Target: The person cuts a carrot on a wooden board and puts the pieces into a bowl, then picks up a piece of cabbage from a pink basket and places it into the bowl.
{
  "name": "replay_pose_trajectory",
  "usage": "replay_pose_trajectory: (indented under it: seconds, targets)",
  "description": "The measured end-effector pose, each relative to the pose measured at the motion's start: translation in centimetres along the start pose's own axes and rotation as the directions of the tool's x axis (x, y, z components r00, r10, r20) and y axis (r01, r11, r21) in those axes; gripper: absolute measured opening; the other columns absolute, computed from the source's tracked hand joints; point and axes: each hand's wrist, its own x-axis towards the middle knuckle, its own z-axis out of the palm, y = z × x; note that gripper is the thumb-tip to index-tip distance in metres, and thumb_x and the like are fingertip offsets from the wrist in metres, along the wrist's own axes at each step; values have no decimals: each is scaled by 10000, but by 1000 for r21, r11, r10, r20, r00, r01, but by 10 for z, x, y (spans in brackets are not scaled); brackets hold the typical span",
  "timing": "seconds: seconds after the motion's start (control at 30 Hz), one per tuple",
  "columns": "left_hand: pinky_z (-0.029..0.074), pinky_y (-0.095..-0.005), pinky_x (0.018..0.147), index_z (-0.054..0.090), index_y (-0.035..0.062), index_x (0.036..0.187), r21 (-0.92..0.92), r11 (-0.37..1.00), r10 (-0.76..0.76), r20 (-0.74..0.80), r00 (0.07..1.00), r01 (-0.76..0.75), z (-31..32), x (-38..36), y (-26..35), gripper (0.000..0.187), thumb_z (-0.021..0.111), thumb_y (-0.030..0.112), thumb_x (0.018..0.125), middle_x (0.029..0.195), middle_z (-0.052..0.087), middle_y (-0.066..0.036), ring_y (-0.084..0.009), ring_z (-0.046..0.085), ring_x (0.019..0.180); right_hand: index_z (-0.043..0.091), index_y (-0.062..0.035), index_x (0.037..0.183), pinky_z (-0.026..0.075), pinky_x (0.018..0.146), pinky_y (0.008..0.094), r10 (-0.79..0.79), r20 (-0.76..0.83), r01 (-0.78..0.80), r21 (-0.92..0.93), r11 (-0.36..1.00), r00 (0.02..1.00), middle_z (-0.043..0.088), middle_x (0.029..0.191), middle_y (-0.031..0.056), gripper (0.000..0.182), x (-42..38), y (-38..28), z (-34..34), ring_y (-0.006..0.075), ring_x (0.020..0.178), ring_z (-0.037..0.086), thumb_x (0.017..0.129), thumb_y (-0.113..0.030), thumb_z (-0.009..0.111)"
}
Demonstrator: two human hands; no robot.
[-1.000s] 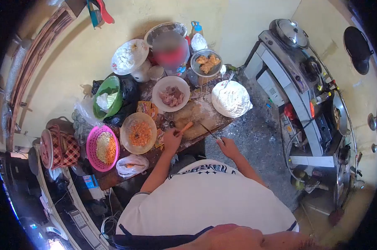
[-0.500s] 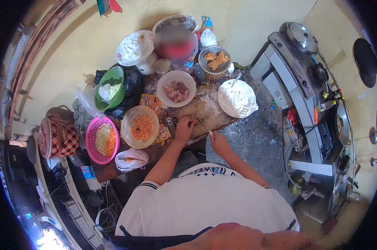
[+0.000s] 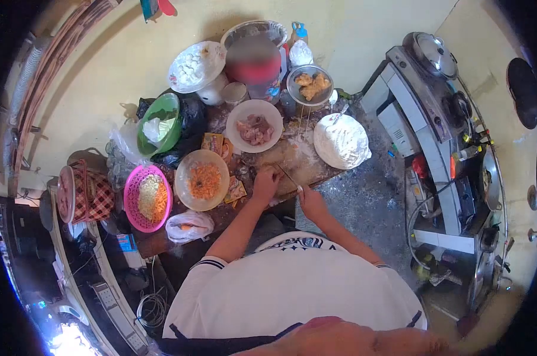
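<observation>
My right hand (image 3: 310,200) is closed round the handle of a knife (image 3: 290,178), whose blade points up and left over a floury wooden board (image 3: 310,169). Just left of the blade, my left hand (image 3: 265,181) rests on the board with its fingers bent together; what they hold, if anything, is too small to make out. Above my hands stands a white bowl of raw meat (image 3: 255,129). To the left is a bowl of chopped orange pieces (image 3: 204,181). A bowl of white flour (image 3: 341,141) stands at the board's right end.
A pink basket (image 3: 148,199) of shredded food and a green basket (image 3: 159,126) stand at the left. Behind the meat are a strainer with fried pieces (image 3: 310,86) and a plate of white lumps (image 3: 196,67). A stove (image 3: 420,89) stands at the right.
The whole view has shifted slightly, so the bowls appear a little further right. My hands and the knife keep nearly the same position over the board.
</observation>
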Motion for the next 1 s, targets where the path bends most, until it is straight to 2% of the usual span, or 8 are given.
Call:
replay_pose_trajectory:
  seconds: [0.33, 0.53, 0.63, 0.73, 0.83, 0.9, 0.93, 1.0]
  targets:
    - [451, -393, 684, 603, -3, 724, -20, 999, 40, -3, 999, -40, 8, -1, -16, 187, 664, 172, 745, 733, 586, -166, -350, 577, 731, 556, 8, 918, 467, 683, 537, 45, 85, -41, -46, 998, 995, 606, 786, 268, 366, 22, 9, 23, 448, 753, 587, 934, -312, 380]
    - [444, -428, 680, 597, 5, 743, 60, 998, -42, 71, 997, 37, 3, -4, 2, 178, 645, 175, 768, 735, 582, -164, -339, 565, 747, 510, 6, 948, 454, 658, 541, 73, 79, -69, -44, 997, 994, 595, 744, 269, 315, 11, 4, 21, 454, 726, 581, 926, -289, 401]
    - [443, -436, 666, 576, 6, 789, 32, 998, -63, 79, 995, 61, 12, -10, -5, 155, 629, 151, 775, 719, 566, -165, -351, 560, 713, 473, -7, 959, 435, 619, 554, 4, 63, -3, -12, 1000, 998, 579, 692, 270, 280, -1, 6, 9, 467, 687, 568, 923, -278, 411]
    - [471, -412, 693, 578, 3, 903, 142, 990, -29, 82, 996, 17, 9, -19, -4, 215, 635, 177, 791, 812, 616, -179, -335, 605, 768, 490, -2, 951, 439, 644, 551, -5, 80, 6, -14, 1000, 997, 591, 747, 270, 297, -12, 9, -10, 461, 728, 573, 925, -284, 404]
    - [472, -414, 651, 592, 8, 920, 11, 996, -89, -38, 995, 89, -21, -26, 19, 169, 610, 109, 786, 772, 592, -185, -329, 591, 708, 508, 2, 962, 444, 681, 550, 51, 40, -50, -37, 998, 998, 601, 802, 275, 330, -9, 21, -11, 454, 766, 579, 930, -304, 388]
    - [488, -321, 662, 601, 17, 1008, -236, 954, -193, -14, 981, 185, -44, -28, 26, 205, 593, 91, 817, 829, 628, -127, -213, 611, 728, 510, 1, 963, 442, 691, 552, 82, -19, -82, -39, 996, 996, 599, 799, 278, 336, -5, 27, -6, 454, 769, 579, 928, -311, 390]
    - [488, -321, 662, 601, 17, 1008, -235, 954, -196, -13, 980, 188, -53, -29, 27, 205, 593, 91, 817, 829, 628, -127, -213, 611, 728, 519, 3, 962, 443, 702, 547, 92, 20, -92, -6, 996, 996, 598, 795, 279, 354, -2, 27, -6, 451, 777, 579, 925, -327, 395]
    - [477, -242, 674, 598, 15, 1050, -348, 921, -206, -48, 977, 177, -68, -26, 25, 220, 582, 71, 838, 881, 625, -59, -105, 575, 738, 527, 5, 962, 444, 714, 541, 96, 60, -97, 26, 995, 994, 597, 790, 280, 372, -1, 21, -4, 448, 784, 580, 922, -342, 400]
